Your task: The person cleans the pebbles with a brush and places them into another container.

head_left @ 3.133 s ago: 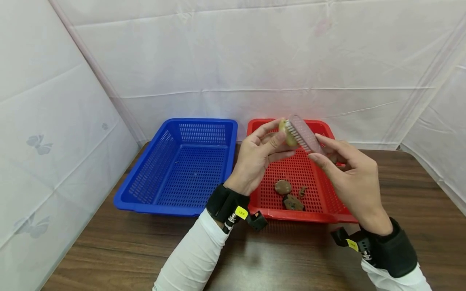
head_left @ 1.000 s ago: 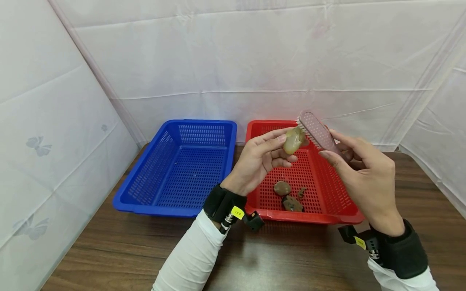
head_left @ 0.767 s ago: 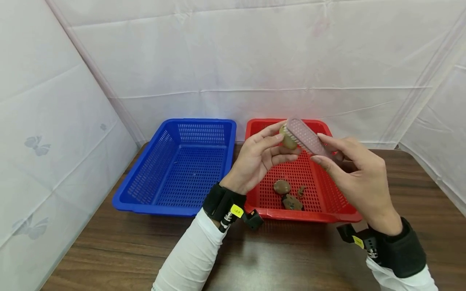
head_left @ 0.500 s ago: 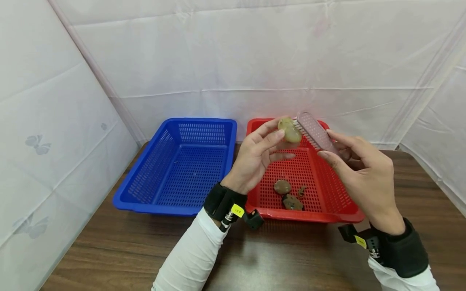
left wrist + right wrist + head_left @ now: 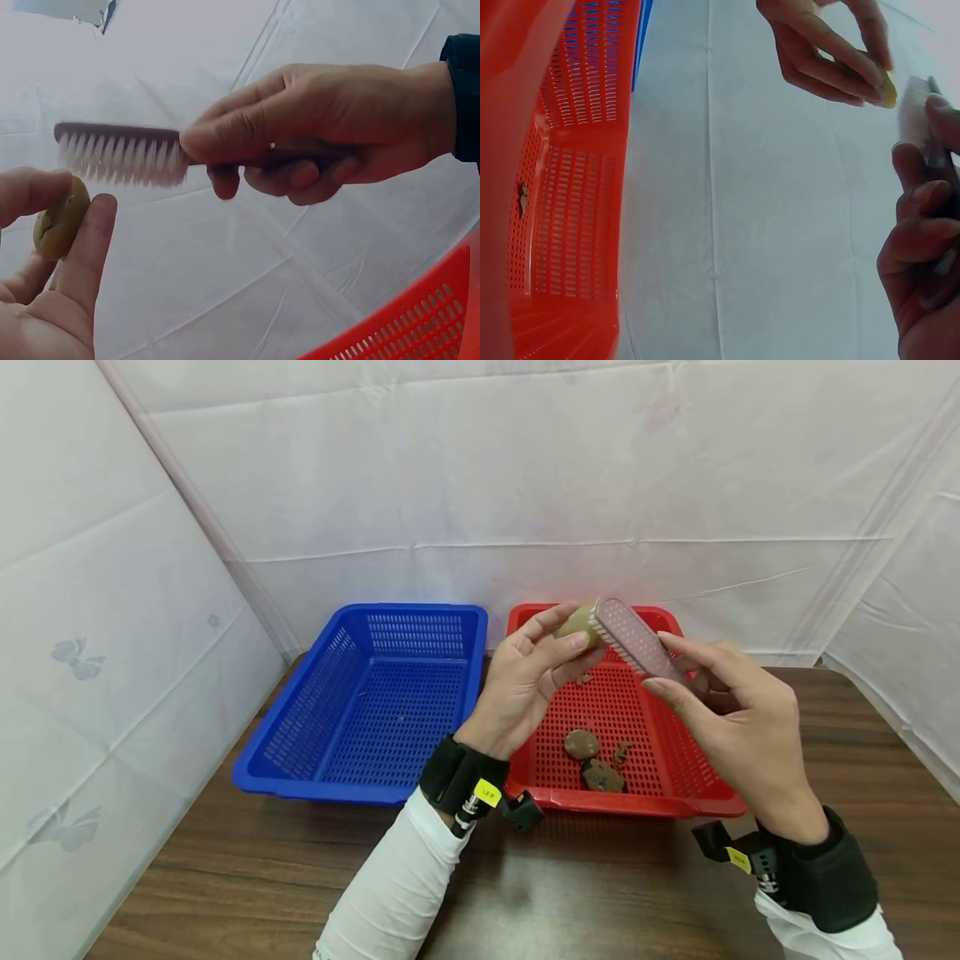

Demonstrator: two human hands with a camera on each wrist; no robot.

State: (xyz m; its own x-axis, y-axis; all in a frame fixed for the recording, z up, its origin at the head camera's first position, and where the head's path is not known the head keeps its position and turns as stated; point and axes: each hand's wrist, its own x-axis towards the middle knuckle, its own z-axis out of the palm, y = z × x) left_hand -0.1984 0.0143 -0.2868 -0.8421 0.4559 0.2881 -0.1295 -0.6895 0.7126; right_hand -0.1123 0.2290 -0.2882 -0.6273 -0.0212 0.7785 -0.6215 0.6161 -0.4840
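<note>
My left hand [image 5: 517, 689] pinches a smooth yellowish-green stone [image 5: 576, 620] between thumb and fingers, above the far part of the red basket [image 5: 622, 802]. By its handle, my right hand [image 5: 738, 718] grips a dusty-pink scrub brush [image 5: 636, 639] with white bristles turned toward the stone. The bristles overlap the stone's right side in the head view. In the left wrist view the bristles [image 5: 124, 159] hang just above and right of the stone [image 5: 63, 225]. The right wrist view has the stone [image 5: 887, 91] close beside the brush.
Two mud-brown stones, one rounded [image 5: 581, 744] and one rougher [image 5: 602, 776], lie in the red basket, with small brown crumbs [image 5: 622, 753] beside them. A blue basket [image 5: 322, 789] stands to the left on the wooden table [image 5: 247, 868]. White sheeting [image 5: 480, 485] surrounds the table.
The brush has gone back and forth across the stone, touching and drawing off to the right. My left fingers have turned the stone. Brown crumbs now show near the basket's far end.
</note>
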